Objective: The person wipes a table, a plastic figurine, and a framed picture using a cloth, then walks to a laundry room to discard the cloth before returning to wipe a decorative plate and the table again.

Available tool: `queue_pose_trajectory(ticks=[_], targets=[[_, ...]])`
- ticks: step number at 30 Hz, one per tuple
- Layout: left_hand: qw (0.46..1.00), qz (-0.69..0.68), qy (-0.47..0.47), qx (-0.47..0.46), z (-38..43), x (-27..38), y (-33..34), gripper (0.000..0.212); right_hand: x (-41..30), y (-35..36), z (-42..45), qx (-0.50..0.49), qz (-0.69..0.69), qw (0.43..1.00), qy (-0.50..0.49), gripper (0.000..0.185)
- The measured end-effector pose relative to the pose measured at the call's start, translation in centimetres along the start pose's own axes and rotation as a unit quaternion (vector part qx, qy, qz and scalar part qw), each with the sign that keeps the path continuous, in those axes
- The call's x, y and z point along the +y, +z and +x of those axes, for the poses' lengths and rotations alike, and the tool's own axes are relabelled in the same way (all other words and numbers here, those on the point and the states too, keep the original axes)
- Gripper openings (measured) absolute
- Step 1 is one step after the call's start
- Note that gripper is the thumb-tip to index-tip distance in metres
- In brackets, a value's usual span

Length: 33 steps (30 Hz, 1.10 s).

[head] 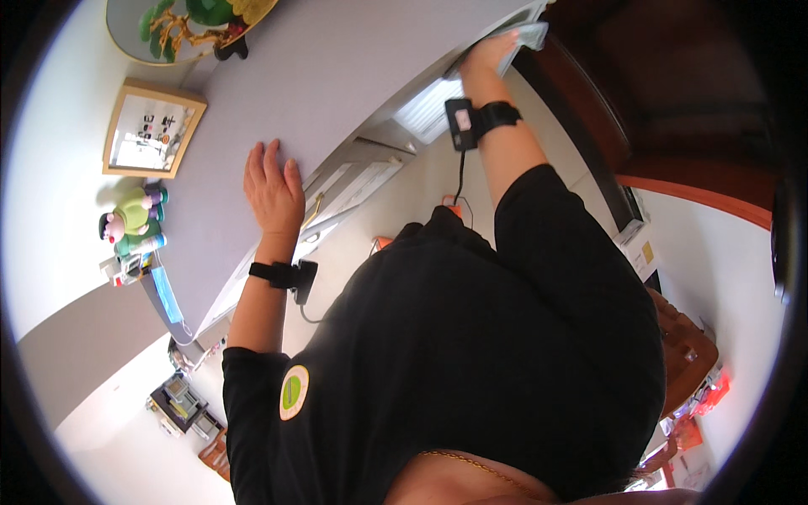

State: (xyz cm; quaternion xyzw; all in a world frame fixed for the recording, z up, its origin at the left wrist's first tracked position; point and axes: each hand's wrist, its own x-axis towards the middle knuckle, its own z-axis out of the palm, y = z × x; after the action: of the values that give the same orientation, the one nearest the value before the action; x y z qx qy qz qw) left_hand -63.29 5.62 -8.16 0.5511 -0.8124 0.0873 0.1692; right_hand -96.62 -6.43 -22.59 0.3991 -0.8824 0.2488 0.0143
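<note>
My left hand [274, 189] lies palm down on the grey-purple cabinet top [315, 76], near its front edge, fingers a little apart and nothing in them. Up at the top right, my right hand [491, 53] reaches to the far end of the cabinet and holds a pale grey cloth [533, 35]; its fingers are partly hidden by the cloth. A black strap with a small device sits on each wrist. At the back of the top stand a wood-framed picture [192, 107], a cartoon figurine [134, 214] and a round ornament with a green-leaved tree [180, 28].
A blue face mask [166, 295] and small bottles lie at the cabinet's near left end. Below the front edge, a drawer or door with a brass-coloured handle [314, 211] shows. Dark red wooden furniture [694, 183] stands at right, with a white box [637, 249] beside it.
</note>
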Motion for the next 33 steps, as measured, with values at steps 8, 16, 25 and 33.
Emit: queue_pose_trajectory(ticks=[8, 16, 25, 33], targets=[[0.999, -0.016, 0.002, 0.032, -0.2, -0.7, 0.4, 0.035, -9.2, -2.8, -18.0, -0.253, 0.713, 0.453, 0.471, 0.057], [0.961, -0.264, -0.014, 0.083, -0.4, -2.6, 0.3, 0.025, -11.0, -11.2, -18.5, -0.329, 0.758, 0.375, 0.419, 0.031], [0.85, -0.479, -0.192, 0.106, -10.4, -8.5, -5.4, 0.029, -11.8, -13.5, -22.9, -0.54, 0.507, 0.657, 0.14, 0.029], [0.803, -0.5, -0.308, 0.103, -22.3, -13.4, -7.6, 0.034, -15.7, -9.4, -30.9, -0.446, 0.406, 0.797, -0.025, 0.029]])
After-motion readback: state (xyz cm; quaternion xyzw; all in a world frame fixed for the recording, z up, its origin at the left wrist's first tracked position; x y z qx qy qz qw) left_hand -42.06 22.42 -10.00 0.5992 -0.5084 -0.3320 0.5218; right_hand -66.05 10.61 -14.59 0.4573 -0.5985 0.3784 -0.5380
